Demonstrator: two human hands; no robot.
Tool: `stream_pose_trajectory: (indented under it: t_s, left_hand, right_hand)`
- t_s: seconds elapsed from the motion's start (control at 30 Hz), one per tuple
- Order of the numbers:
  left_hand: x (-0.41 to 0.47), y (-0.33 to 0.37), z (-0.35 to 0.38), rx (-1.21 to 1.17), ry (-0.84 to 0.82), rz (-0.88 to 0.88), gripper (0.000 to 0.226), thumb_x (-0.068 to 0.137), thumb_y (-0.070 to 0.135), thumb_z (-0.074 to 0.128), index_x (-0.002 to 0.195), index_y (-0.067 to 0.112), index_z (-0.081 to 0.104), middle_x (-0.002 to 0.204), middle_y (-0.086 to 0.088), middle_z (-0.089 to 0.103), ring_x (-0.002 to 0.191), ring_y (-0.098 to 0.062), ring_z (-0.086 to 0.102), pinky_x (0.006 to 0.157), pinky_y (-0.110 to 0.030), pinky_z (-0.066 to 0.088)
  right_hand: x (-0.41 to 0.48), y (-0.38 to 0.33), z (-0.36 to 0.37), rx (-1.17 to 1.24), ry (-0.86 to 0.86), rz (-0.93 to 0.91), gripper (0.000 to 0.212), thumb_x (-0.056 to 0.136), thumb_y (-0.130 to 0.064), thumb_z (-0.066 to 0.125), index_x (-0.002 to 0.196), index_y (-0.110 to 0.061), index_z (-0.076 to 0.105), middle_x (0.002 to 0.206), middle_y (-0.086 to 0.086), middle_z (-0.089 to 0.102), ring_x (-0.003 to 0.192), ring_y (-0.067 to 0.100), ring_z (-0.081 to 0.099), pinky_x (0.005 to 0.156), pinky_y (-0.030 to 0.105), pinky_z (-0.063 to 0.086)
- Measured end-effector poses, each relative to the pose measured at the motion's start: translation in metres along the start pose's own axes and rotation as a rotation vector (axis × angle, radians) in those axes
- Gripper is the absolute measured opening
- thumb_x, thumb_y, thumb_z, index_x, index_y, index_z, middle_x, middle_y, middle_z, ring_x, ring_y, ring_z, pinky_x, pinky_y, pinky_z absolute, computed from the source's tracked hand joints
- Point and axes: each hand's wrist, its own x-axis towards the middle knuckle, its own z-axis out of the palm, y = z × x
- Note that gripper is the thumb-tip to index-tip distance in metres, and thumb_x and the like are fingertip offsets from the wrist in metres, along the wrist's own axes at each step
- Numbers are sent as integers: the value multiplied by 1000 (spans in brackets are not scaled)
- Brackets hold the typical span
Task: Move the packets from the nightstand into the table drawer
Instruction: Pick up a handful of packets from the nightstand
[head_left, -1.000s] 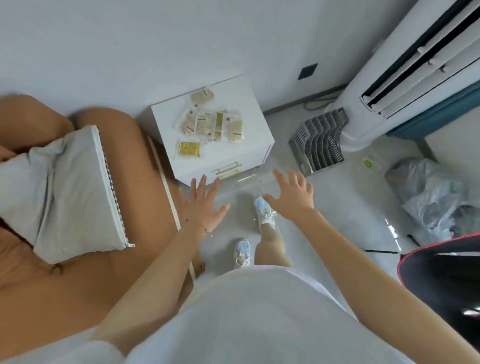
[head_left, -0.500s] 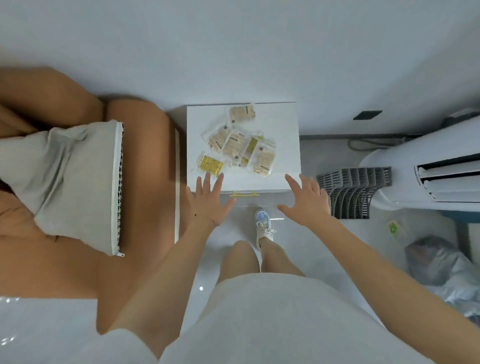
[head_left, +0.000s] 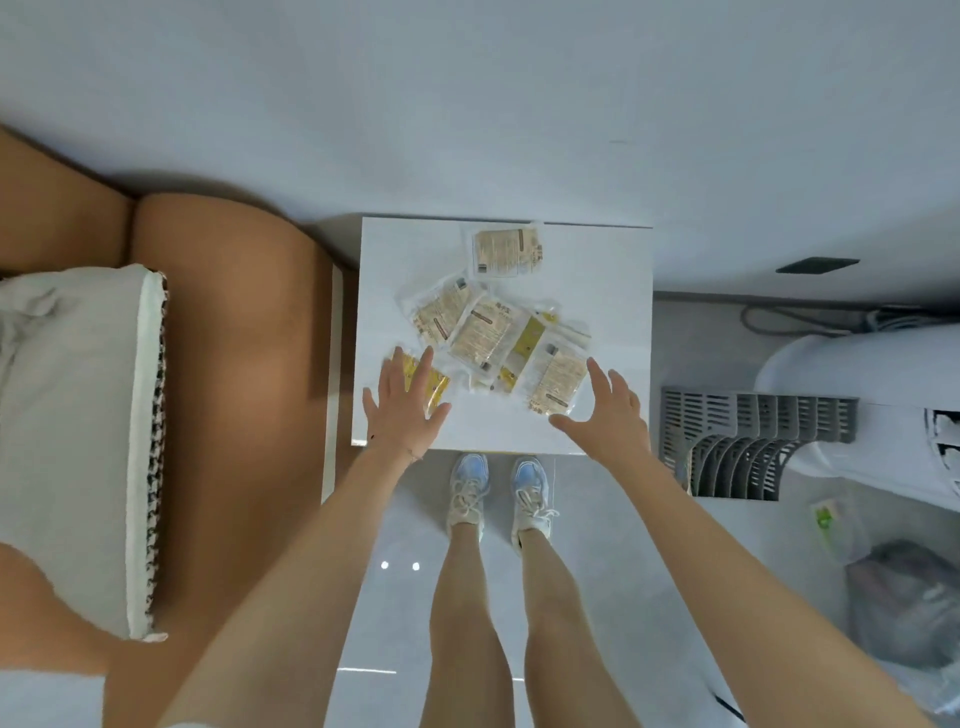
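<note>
Several clear packets with beige and yellow contents lie on the white nightstand (head_left: 405, 270). One beige packet (head_left: 508, 251) sits apart near the back edge. A loose pile of beige packets (head_left: 483, 330) fills the middle. A yellow packet (head_left: 434, 387) lies at the front left, partly under the fingers of my left hand (head_left: 402, 408), which is open with fingers spread. My right hand (head_left: 608, 410) is open too, hovering at the right edge of the pile beside a beige packet (head_left: 557, 376). No table drawer is in view.
A brown bed (head_left: 244, 332) with a grey pillow (head_left: 67, 436) lies to the left of the nightstand. A white standing air conditioner (head_left: 862, 395) and a grey slatted rack (head_left: 748, 447) are on the right. A plastic bag (head_left: 909, 608) lies on the floor.
I have stepped up to the nightstand, and both hands have moved forward from its front edge to above its top. The left fingers now cover the yellow packet.
</note>
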Motion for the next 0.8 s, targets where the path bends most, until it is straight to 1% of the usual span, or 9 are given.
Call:
stream_pose_trajectory:
  t_s: [0.1, 0.27, 0.37, 0.43, 0.5, 0.6, 0.67, 0.73, 0.8]
  left_hand:
    - [28, -20, 12, 58, 21, 1, 67, 99, 31, 38, 149, 34, -6, 159, -3, -14, 147, -21, -11, 116, -51, 2]
    - [37, -37, 28, 166, 28, 55, 70, 98, 23, 44, 150, 29, -2, 160, -2, -3, 147, -23, -3, 117, -51, 5]
    - [34, -31, 32, 175, 94, 42, 73, 96, 25, 49, 151, 25, 1, 158, -6, 9, 145, -26, 9, 116, -47, 10]
    - [37, -30, 33, 200, 108, 22, 73, 95, 29, 50, 151, 22, 4, 155, -8, 14, 143, -26, 15, 115, -45, 12]
    - [42, -30, 33, 237, 110, 21, 73, 94, 32, 52, 150, 21, 7, 155, -9, 13, 142, -26, 13, 115, -46, 11]
    - [48, -34, 32, 229, 109, 39, 70, 92, 32, 55, 149, 22, 15, 157, -6, 10, 145, -26, 8, 116, -48, 7]
    - [49, -36, 31, 199, 115, 71, 68, 90, 30, 59, 147, 21, 23, 156, -7, 14, 144, -27, 12, 115, -48, 11]
    - [50, -38, 29, 166, 139, 106, 66, 86, 28, 65, 142, 18, 32, 155, -9, 19, 141, -30, 20, 114, -46, 21]
    - [51, -37, 27, 149, 153, 116, 67, 84, 28, 67, 141, 18, 33, 154, -9, 20, 139, -31, 23, 111, -45, 25]
  right_hand:
    - [31, -2, 11, 77, 60, 51, 96, 80, -52, 67, 152, -30, 8, 150, 6, 26, 137, 29, 27, 101, 48, 38]
    - [52, -10, 25, 230, 61, 82, 100, 78, -43, 74, 152, -26, 9, 146, 7, 28, 132, 29, 35, 97, 47, 42]
    - [54, -16, 31, 313, 82, 91, 99, 77, -36, 76, 152, -24, 11, 147, 7, 25, 129, 31, 41, 97, 49, 46]
    - [55, -19, 35, 336, 120, 116, 99, 78, -32, 76, 152, -25, 10, 148, 7, 21, 131, 32, 36, 99, 50, 44]
    - [58, -20, 38, 388, 136, 142, 100, 79, -26, 76, 152, -25, 7, 149, 8, 19, 133, 33, 31, 101, 50, 39]
    - [62, -22, 41, 519, 143, 194, 105, 78, -18, 77, 153, -26, 3, 147, 12, 19, 134, 35, 30, 100, 50, 40]
    - [64, -22, 42, 594, 153, 241, 109, 76, -15, 79, 152, -27, 2, 145, 14, 24, 133, 35, 32, 99, 51, 41]
    - [64, -21, 42, 682, 179, 282, 110, 73, -14, 82, 151, -26, 5, 146, 14, 32, 134, 34, 36, 102, 52, 43]
    - [63, -20, 43, 761, 213, 319, 102, 73, -15, 81, 149, -21, 14, 143, 12, 41, 130, 31, 43, 98, 46, 47]
